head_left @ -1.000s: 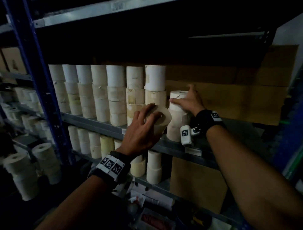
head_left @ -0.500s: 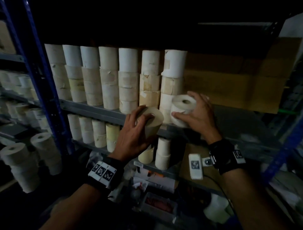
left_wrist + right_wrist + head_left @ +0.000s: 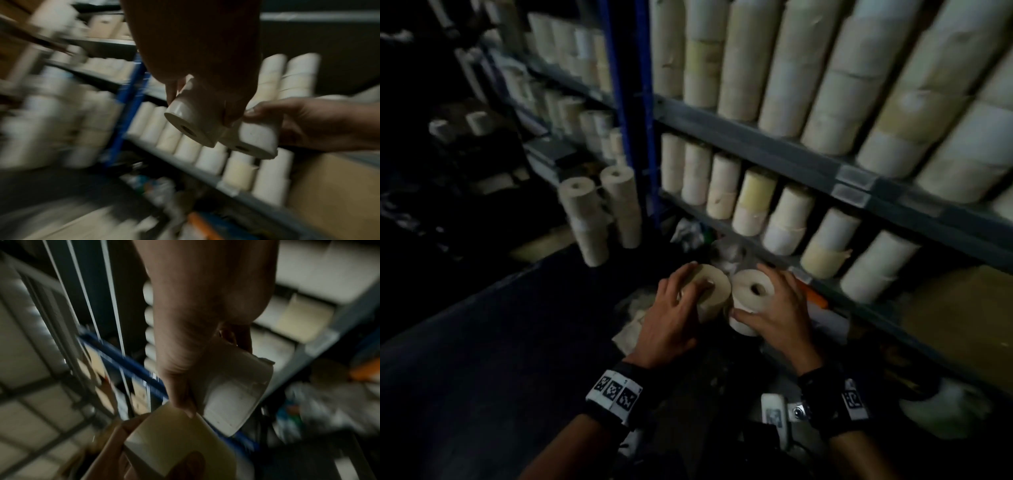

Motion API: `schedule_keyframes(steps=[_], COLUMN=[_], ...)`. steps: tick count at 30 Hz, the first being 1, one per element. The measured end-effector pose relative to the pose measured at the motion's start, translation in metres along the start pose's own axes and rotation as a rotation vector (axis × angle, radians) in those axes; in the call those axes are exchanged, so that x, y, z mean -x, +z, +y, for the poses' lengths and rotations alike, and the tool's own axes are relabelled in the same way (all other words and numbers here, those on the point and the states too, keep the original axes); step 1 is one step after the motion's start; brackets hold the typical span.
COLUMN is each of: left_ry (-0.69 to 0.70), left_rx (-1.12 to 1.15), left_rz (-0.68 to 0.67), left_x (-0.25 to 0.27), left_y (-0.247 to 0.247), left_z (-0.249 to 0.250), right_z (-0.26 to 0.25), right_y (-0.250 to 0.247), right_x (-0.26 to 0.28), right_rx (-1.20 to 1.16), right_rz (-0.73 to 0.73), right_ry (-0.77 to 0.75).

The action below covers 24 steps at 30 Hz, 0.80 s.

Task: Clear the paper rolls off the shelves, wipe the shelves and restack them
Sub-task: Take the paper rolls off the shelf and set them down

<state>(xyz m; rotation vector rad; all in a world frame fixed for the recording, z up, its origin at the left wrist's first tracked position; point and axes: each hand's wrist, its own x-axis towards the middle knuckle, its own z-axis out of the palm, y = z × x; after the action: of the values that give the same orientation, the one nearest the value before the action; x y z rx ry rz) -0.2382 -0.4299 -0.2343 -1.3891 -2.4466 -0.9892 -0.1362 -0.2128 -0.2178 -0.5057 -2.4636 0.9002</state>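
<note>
Both rolls are off the shelf now, down low in front of me. My left hand (image 3: 671, 318) grips the tan roll (image 3: 710, 291), my right hand (image 3: 779, 315) grips the white roll (image 3: 751, 291); they're touching. Stacked rolls (image 3: 599, 219) stand nearby, left of the blue post (image 3: 633, 102).

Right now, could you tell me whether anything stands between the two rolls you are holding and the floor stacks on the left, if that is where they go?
Nothing visible does. The left hand grips a cream paper roll, the right hand a white paper roll, low in front of the grey metal shelf. The floor stacks stand up-left; the dim space between shows no obstacle.
</note>
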Motion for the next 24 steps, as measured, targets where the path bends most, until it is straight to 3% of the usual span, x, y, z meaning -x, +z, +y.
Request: schedule_keyframes(steps=[9, 16, 24], left_ry=[-0.458, -0.76, -0.982], left_rx=[-0.056, -0.106, -0.184], left_rz=[0.083, 0.127, 0.202], left_x=[0.058, 0.052, 0.025], left_y=[-0.017, -0.018, 0.007], left_z=[-0.124, -0.235, -0.385], right_z=[-0.036, -0.05, -0.04], right_y=[0.152, 0.265, 0.366], right_x=[-0.073, -0.146, -0.187], right_rx=[-0.027, -0.05, -0.054], right_rz=[-0.395, -0.57, -0.695], right_ry=[-0.047, -0.145, -0.253])
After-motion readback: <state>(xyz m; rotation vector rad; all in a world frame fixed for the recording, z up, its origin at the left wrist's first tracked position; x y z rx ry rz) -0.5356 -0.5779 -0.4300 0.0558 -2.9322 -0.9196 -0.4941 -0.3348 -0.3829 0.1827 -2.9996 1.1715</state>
